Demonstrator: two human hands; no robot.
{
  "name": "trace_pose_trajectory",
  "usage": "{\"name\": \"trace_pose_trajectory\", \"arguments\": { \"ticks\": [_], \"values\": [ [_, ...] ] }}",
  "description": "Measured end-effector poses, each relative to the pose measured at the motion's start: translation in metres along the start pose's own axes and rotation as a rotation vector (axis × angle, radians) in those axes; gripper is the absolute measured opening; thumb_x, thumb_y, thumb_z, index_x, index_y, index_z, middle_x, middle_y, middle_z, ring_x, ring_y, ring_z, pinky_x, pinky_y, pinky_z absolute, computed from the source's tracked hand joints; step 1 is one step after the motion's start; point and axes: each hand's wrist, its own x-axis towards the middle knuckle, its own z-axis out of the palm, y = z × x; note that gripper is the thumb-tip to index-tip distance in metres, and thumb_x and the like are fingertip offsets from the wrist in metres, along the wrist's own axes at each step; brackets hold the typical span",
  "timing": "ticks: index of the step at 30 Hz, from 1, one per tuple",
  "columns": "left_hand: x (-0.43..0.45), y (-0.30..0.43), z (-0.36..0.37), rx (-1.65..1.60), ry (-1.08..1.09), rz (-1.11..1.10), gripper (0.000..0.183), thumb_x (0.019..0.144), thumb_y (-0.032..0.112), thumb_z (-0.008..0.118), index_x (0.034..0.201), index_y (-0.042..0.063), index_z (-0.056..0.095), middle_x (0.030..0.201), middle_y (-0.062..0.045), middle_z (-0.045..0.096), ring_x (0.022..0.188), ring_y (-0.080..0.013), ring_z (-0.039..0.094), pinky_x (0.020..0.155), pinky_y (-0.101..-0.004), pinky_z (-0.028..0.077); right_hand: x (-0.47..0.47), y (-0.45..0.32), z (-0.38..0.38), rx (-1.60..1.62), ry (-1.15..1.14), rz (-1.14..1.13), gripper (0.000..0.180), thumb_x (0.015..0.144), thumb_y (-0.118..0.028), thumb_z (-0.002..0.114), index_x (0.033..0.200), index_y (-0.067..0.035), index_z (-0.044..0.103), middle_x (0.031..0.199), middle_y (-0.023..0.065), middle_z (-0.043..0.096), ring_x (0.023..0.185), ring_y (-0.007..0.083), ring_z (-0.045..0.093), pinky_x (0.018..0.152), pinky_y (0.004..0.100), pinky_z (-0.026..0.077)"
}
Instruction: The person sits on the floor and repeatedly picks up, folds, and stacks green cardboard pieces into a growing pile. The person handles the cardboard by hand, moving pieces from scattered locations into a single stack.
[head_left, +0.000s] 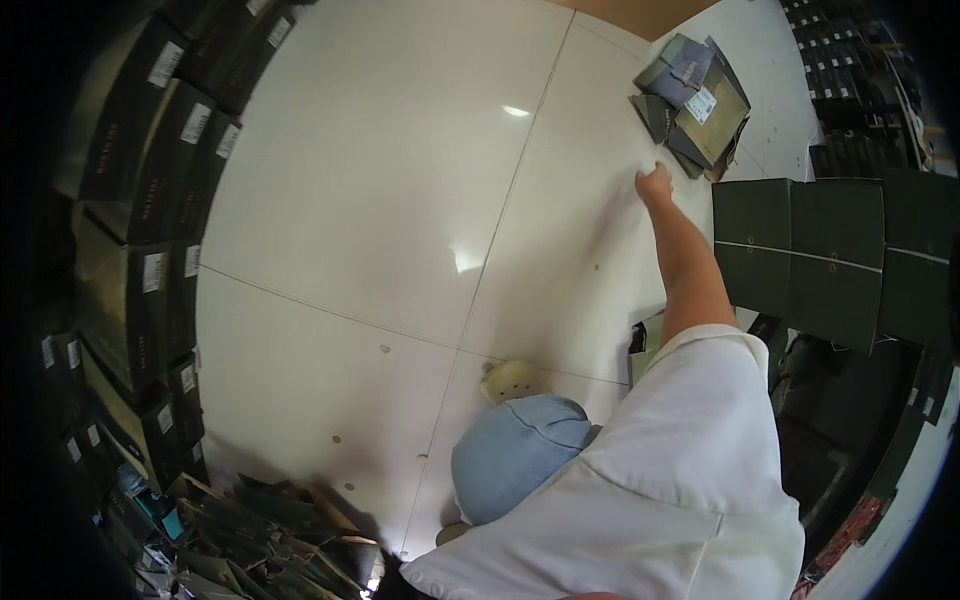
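Note:
My right hand (655, 185) reaches out at the end of a stretched arm, low over the pale tiled floor. It looks empty, with a gap between thumb and fingers. Just beyond the fingertips lies a small pile of flattened cardboard boxes (712, 120), dark and olive, with a white label on the top one. The hand seems to stop short of the pile. A bluish-grey cardboard piece (679, 71) rests at the pile's far side. My left hand is out of view; a sliver of skin at the bottom edge cannot be identified.
Stacked dark boxes (154, 187) with white labels line the left side. Dark green cartons (832, 225) stand by my right arm. Torn cardboard (262, 532) is heaped at lower left. My bent knee (517, 457) and yellow shoe (514, 381) are below. Shelved boxes (832, 60) fill the far right.

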Motion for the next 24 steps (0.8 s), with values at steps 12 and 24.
{"name": "trace_pose_trajectory", "arguments": {
  "ticks": [12,24],
  "values": [
    [-0.024,0.022,0.018,0.153,-0.112,-0.013,0.054,0.095,0.028,0.042,0.144,0.010,0.026,0.114,-0.016,0.057,0.068,-0.0248,0.058,0.056,-0.0408,0.047,0.126,-0.023,0.026,-0.044,0.116,-0.143,0.089,0.066,-0.043,0.073,0.136,0.000,0.037,0.134,0.0218,0.044,0.126,0.0324,0.042,0.103,0.0384,0.036],
    [-0.040,0.038,-0.005,0.189,-0.134,0.007,0.056,0.095,0.030,0.044,0.143,0.008,0.026,0.111,-0.017,0.058,0.068,-0.0251,0.058,0.058,-0.0408,0.047,0.183,-0.008,0.040,0.438,0.084,-0.137,0.069,0.064,-0.028,0.079,0.119,0.003,0.051,0.108,0.0178,0.060,0.097,0.0277,0.059,0.084,0.0352,0.046]
  ]
}}
